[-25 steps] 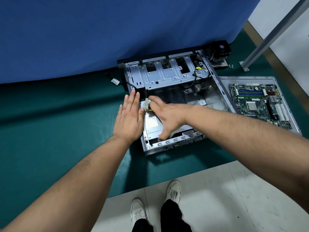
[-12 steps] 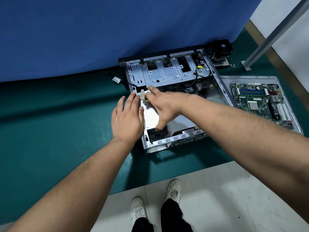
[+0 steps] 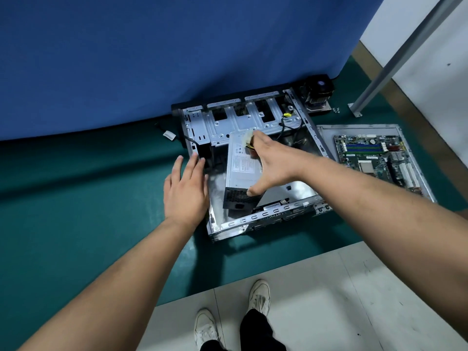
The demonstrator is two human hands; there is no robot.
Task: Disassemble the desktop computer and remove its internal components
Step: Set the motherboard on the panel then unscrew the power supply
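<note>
The open computer case lay on the green mat, and inside it the grey power supply stood tilted, its far end raised. The right hand gripped that box, thumb curled on its near vented end and fingers over the top beside a white plug. The left hand rested flat, fingers straight, on the case's left wall. The circuit board lay in a metal side panel to the right.
</note>
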